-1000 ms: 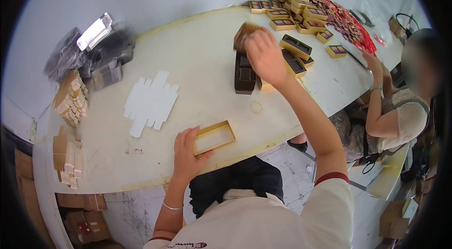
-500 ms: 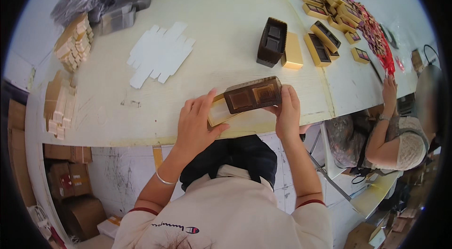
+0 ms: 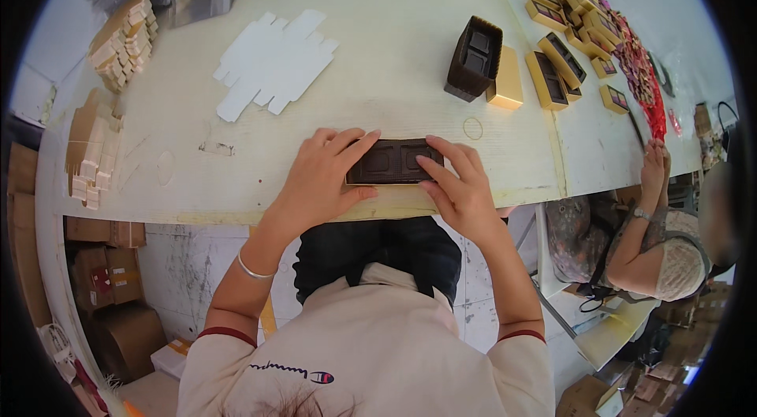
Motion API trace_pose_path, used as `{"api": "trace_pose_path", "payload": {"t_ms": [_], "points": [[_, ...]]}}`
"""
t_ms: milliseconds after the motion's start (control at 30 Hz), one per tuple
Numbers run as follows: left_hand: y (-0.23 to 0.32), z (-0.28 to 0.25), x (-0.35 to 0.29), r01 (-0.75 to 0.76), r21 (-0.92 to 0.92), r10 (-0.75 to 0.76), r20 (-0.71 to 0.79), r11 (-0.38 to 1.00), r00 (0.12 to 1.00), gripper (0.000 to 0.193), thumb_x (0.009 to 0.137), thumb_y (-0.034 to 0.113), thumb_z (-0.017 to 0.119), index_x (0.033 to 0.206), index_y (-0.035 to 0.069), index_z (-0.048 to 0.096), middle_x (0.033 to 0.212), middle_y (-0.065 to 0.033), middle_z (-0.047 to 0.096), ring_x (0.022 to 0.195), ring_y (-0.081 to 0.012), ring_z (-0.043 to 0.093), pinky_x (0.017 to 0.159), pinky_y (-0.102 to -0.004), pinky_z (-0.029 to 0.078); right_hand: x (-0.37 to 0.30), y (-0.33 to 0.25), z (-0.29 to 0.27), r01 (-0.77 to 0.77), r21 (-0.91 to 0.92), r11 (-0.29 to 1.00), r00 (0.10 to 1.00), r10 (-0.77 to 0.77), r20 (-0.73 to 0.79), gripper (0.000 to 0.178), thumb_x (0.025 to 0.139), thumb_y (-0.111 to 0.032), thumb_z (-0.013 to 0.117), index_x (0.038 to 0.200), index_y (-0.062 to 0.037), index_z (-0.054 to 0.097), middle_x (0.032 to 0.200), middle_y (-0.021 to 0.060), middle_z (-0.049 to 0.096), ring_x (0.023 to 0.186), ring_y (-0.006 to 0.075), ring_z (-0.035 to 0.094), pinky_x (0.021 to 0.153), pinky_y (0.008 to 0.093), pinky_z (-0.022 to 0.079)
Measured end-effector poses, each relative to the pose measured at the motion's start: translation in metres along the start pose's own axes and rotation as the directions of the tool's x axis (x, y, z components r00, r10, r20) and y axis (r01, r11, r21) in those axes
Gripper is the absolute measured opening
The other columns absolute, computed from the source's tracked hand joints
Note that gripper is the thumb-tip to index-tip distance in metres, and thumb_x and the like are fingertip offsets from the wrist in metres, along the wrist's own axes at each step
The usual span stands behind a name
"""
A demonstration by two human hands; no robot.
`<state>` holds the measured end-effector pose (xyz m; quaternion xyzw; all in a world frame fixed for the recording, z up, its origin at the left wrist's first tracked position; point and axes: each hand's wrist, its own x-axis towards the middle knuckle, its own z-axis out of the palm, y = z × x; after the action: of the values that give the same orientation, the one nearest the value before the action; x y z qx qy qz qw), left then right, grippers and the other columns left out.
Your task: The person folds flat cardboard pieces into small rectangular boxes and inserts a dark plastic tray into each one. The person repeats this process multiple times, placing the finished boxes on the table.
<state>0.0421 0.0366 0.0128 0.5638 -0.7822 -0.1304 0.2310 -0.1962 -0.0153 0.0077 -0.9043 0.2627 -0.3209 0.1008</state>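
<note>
A dark brown plastic tray [image 3: 382,163] with two square hollows lies level in front of me, near the table's front edge. Only a thin pale-gold rim of the small box around it shows below its near side. My left hand [image 3: 319,174] grips the left end, fingers at the far side and thumb at the near side. At the right end, my right hand [image 3: 461,186] holds the tray, with fingertips resting on its top and far edge and the thumb by its near edge.
A stack of brown trays [image 3: 475,62] stands beside a gold box [image 3: 507,82]. Flat white card blanks [image 3: 276,62] lie left of centre. Folded cartons [image 3: 124,42] line the left edge. Filled gold boxes [image 3: 544,13] spread at the far right, where another person [image 3: 658,235] sits handling red ribbon.
The brown tray was tilted above the gold box in my right hand; now it sits down in the box, level. My right hand has moved left and onto the tray's top.
</note>
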Motion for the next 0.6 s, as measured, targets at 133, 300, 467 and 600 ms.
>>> {"api": "trace_pose_path", "payload": {"t_ms": [133, 300, 467, 600], "points": [[0.000, -0.003, 0.001, 0.059, -0.139, -0.046, 0.096, 0.989, 0.994, 0.079, 0.064, 0.016, 0.082, 0.136, 0.013, 0.050, 0.130, -0.0070, 0.052, 0.098, -0.0312, 0.049, 0.090, -0.0393, 0.045, 0.005, -0.010, 0.010, -0.124, 0.312, 0.942, 0.991, 0.098, 0.096, 0.031, 0.077, -0.001, 0.071, 0.108, 0.0007, 0.064, 0.125, 0.0183, 0.053, 0.103, 0.0353, 0.057, 0.081, 0.0374, 0.051], [-0.032, -0.008, 0.006, -0.037, -0.227, 0.062, 0.104, 0.973, 0.993, 0.080, 0.063, 0.009, 0.081, 0.137, 0.017, 0.050, 0.146, -0.0088, 0.037, 0.114, -0.0323, 0.045, 0.093, -0.0408, 0.045, 0.024, -0.003, -0.014, -0.217, 0.479, 0.851, 0.944, 0.058, 0.325, 0.029, 0.077, 0.000, 0.071, 0.105, -0.0007, 0.066, 0.122, 0.0155, 0.055, 0.097, 0.0298, 0.058, 0.078, 0.0357, 0.050], [-0.008, 0.004, 0.003, -0.036, 0.016, 0.035, 0.063, 0.999, 0.997, 0.077, 0.072, 0.036, 0.077, 0.141, 0.020, 0.045, 0.153, -0.0098, 0.027, 0.137, -0.0406, 0.026, 0.106, -0.0516, 0.036, 0.030, 0.001, -0.002, 0.060, 0.176, 0.983, 0.958, -0.106, 0.268, 0.029, 0.075, -0.004, 0.074, 0.103, -0.0023, 0.069, 0.116, 0.0133, 0.057, 0.083, 0.0231, 0.055, 0.070, 0.0329, 0.048], [-0.011, 0.007, 0.012, -0.125, 0.094, 0.117, 0.090, 0.988, 0.989, 0.084, 0.072, 0.049, 0.074, 0.143, 0.018, 0.041, 0.152, -0.0108, 0.029, 0.140, -0.0423, 0.019, 0.110, -0.0555, 0.028, 0.027, 0.016, 0.005, -0.143, 0.375, 0.916, 0.919, -0.018, 0.394, 0.031, 0.073, -0.014, 0.076, 0.102, -0.0038, 0.069, 0.116, 0.0140, 0.056, 0.084, 0.0262, 0.055, 0.070, 0.0349, 0.047]]}}
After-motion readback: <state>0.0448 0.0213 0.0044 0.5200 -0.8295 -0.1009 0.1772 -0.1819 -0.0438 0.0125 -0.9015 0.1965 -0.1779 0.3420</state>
